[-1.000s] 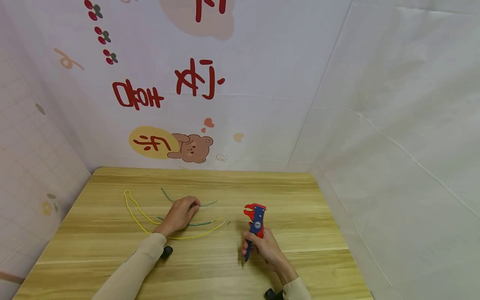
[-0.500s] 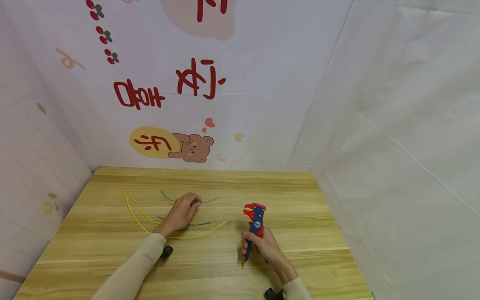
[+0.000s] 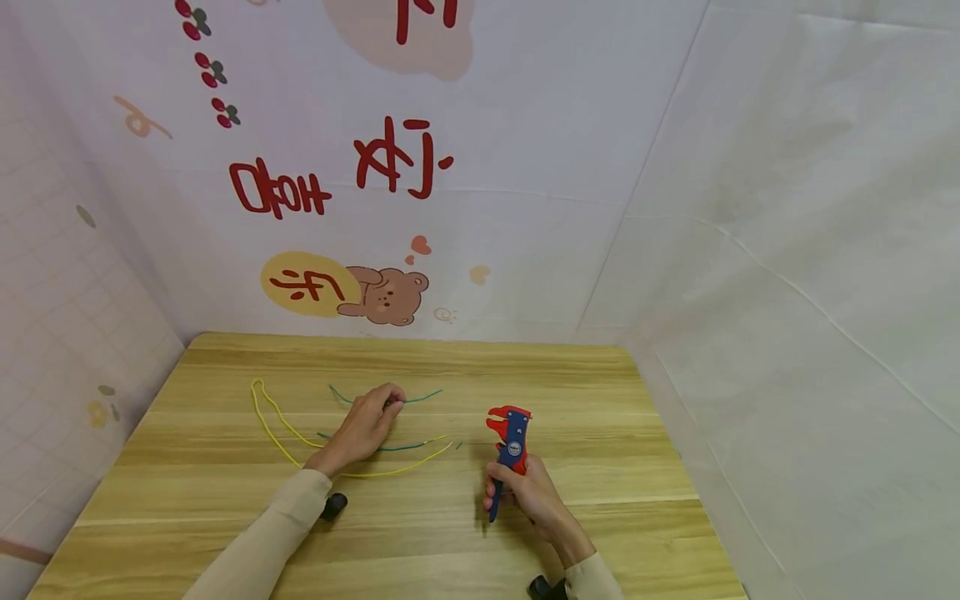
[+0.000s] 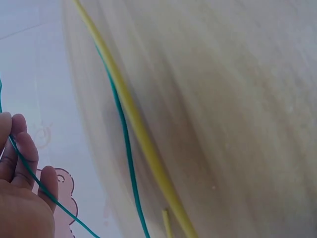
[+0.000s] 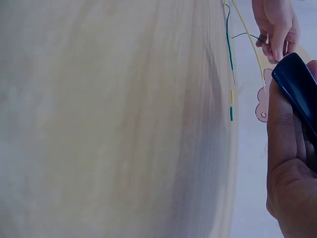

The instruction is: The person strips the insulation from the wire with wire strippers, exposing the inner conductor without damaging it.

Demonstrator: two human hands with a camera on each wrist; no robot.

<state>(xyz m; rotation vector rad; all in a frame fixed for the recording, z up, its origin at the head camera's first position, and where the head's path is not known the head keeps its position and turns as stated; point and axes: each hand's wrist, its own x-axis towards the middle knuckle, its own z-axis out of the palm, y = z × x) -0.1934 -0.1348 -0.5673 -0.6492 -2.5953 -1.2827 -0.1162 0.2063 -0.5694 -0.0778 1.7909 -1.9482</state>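
My left hand (image 3: 366, 422) pinches a thin green wire (image 3: 426, 397) near its middle, its two ends sticking out on either side. In the left wrist view, the wire (image 4: 64, 207) runs from between thumb and fingertips across the palm. My right hand (image 3: 534, 493) grips blue-and-red wire strippers (image 3: 516, 433), head pointing away and red jaws apart. Only a dark handle (image 5: 297, 89) of this tool shows in the right wrist view. Below my left hand lie a second green wire (image 3: 405, 448) and a long, looped yellow wire (image 3: 401, 472), partly hidden by the wrist.
A small green scrap (image 3: 459, 446) and a short yellow piece (image 3: 439, 438) lie near the wire ends. The wooden table (image 3: 600, 467) meets a printed wall (image 3: 525, 275) at the back and pale walls on both sides.
My left hand has shifted slightly forward and right, carrying the green wire with it; the wire's ends now point up more. The right hand and the wire strippers stay nearly still.
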